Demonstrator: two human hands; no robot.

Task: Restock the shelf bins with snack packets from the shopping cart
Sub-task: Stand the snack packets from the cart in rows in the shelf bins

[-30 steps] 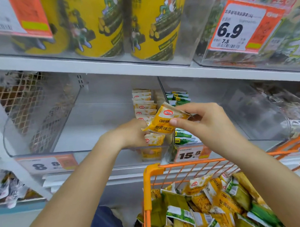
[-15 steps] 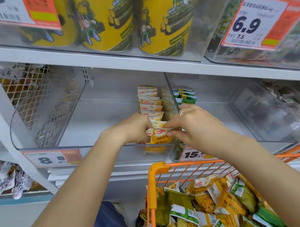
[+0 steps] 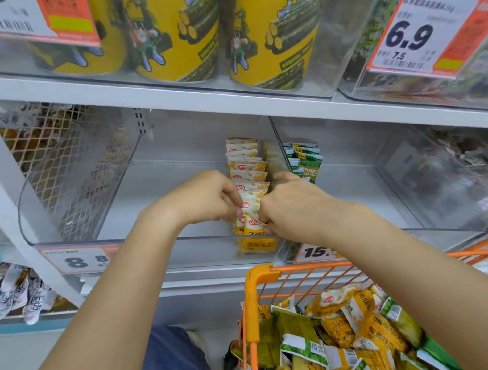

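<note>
A row of yellow snack packets [image 3: 247, 168] stands upright along the right side of a clear shelf bin [image 3: 123, 241]. Both hands work at the front of that row. My left hand [image 3: 207, 197] has curled fingers pinching the top of the front yellow packet [image 3: 255, 228]. My right hand [image 3: 290, 202] pinches the same packet from the right, its index finger lying along the bin's divider. Green snack packets [image 3: 303, 160] stand in the neighbouring clear bin [image 3: 389, 185]. The orange shopping cart [image 3: 254, 289] below holds several yellow and green packets [image 3: 361, 327].
Yellow tubs [image 3: 176, 35] fill the shelf above. Price tags read 8.8 [image 3: 82, 259], 15 [image 3: 317, 251] and 6.9 [image 3: 417, 32]. A mesh-patterned bin wall [image 3: 51, 161] is at left, white packets [image 3: 17, 292] lower left. The left part of the yellow bin's floor [image 3: 160, 204] is bare.
My right hand has brought the yellow packet down from above the bin into the front of the row. My left hand has moved in to pinch it too.
</note>
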